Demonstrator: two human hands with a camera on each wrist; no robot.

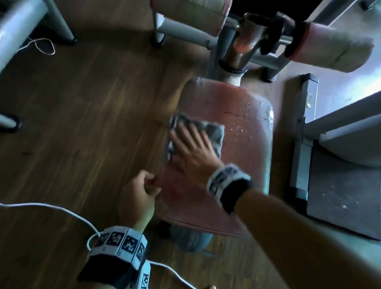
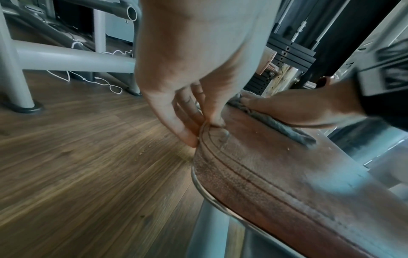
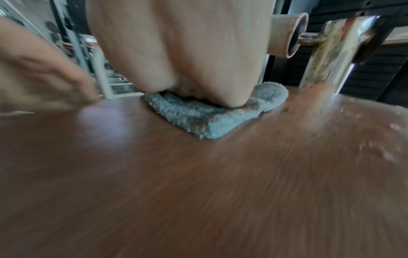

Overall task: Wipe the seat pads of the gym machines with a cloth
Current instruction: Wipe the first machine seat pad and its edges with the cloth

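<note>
Terry cloth (image 1: 210, 134): soft, limp, likely bunches; press flat. Right hand (image 1: 191, 153) fingers straight atop. Left hand (image 1: 138, 192) pinches seat pad (image 1: 239, 164) edge.

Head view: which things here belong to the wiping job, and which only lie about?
Belonging to the job:
- grey cloth, under the flat right hand
- red seat pad
- left hand, holding the pad's edge

Only lying about:
- white cable on the floor
- roller pads
- dark floor mat
</note>
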